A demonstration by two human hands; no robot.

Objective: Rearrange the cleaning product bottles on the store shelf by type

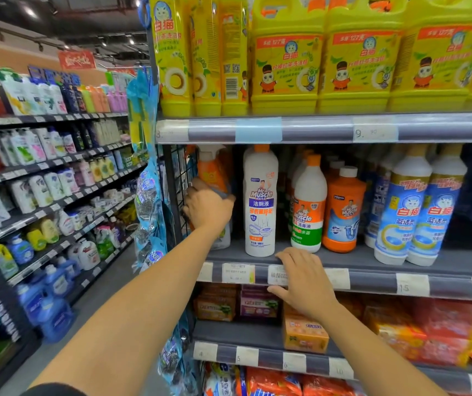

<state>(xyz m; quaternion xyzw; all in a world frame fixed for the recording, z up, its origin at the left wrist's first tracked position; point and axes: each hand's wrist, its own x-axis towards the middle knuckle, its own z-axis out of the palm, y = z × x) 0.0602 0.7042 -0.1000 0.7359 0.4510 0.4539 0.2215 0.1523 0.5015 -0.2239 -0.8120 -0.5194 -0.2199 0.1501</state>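
In the head view, the left grip [210, 208] is curled round the waist of the orange spray bottle [211, 171] at the far nine o'clock end of the middle shelf [352, 260], hard against the wire side panel [184, 178]. The fingers go round the far side out of sight, but the back of the hand lies flat on the bottle, so I judge it a full hold rather than a touch. This bottle is the only trigger type in the row, so it is probably being held in order to lift or shift it. The right grip [306, 281] holds nothing. Its fingers are spread and nearly straight over the price rail [377, 282] at the shelf's front edge, which looks like bracing. From the left grip, the tall white Mr Muscle bottle [260, 201] stands just beside it at three o'clock and apart from the hand. Further that way come a shorter white bottle with an orange and green label [307, 208], then an orange bottle [343, 210], then two blue-labelled white bottles [400, 215] touching each other. From the right grip, the tall white bottle is at eleven o'clock and the shorter white one at twelve, both near. The types look mixed, so the sorting seems barely begun.
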